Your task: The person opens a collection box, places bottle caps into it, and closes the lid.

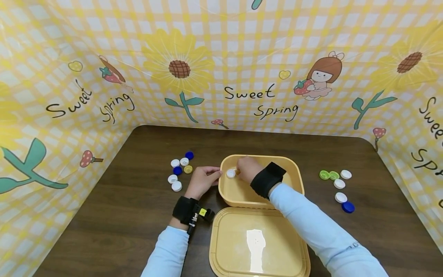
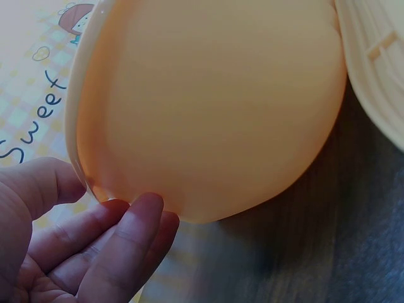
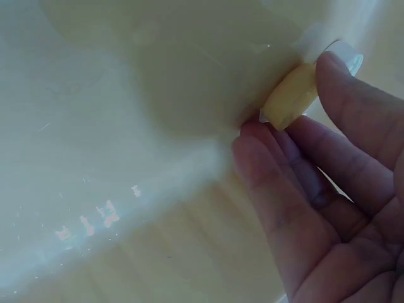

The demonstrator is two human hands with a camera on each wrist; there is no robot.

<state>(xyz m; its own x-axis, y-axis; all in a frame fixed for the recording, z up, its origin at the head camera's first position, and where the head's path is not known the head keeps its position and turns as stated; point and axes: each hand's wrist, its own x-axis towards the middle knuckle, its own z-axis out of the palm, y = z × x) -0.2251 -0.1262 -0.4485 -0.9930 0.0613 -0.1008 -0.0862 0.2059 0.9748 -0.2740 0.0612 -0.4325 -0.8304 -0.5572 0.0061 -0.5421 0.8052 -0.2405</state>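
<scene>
A yellow plastic box (image 1: 295, 181) stands in the middle of the table. My left hand (image 1: 203, 181) holds its left rim, the thumb at the edge and the fingertips against the wall, as the left wrist view shows. My right hand (image 1: 248, 169) reaches down inside the box. Between its thumb and fingers it pinches a yellow bottle cap (image 3: 293, 95), close to the box wall. Right beside that lies a white bottle cap (image 1: 230, 173), partly behind the thumb in the right wrist view.
The yellow lid (image 1: 235, 242) lies in front of the box. Several white, blue and yellow caps (image 1: 176, 186) are grouped at the left. White, green and blue caps (image 1: 340, 197) lie at the right. A checked cloth (image 1: 242, 69) hangs around the table.
</scene>
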